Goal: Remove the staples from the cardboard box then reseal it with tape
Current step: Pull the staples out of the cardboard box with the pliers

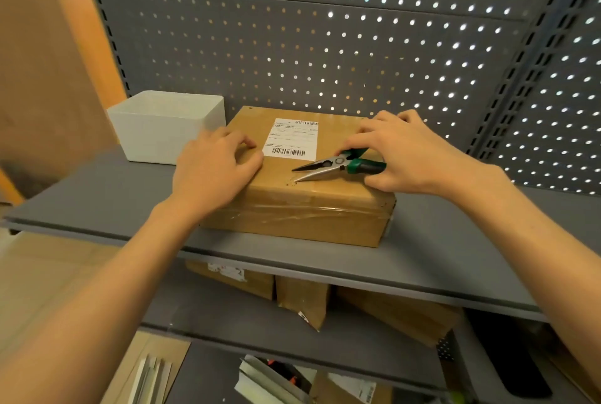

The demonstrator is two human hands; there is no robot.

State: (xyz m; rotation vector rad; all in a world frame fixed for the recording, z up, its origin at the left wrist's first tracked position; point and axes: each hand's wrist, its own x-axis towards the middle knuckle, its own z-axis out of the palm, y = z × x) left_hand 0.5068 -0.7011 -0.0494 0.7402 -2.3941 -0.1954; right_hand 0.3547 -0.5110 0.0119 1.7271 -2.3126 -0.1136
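Two hands working: right hand [419, 156] fingers [374, 181] are curling round the green handles of the pliers [341, 165], jaws slightly apart, tips nearing a staple [290, 183]. Left hand [213, 169] is pressing, fingers bent, on the cardboard box [302, 208], sitting mid-shelf [439, 247]. Best: nip under the staple, lever gently, keep holding the box down. Shipping label [291, 138] is showing barcodes, text unreadable.
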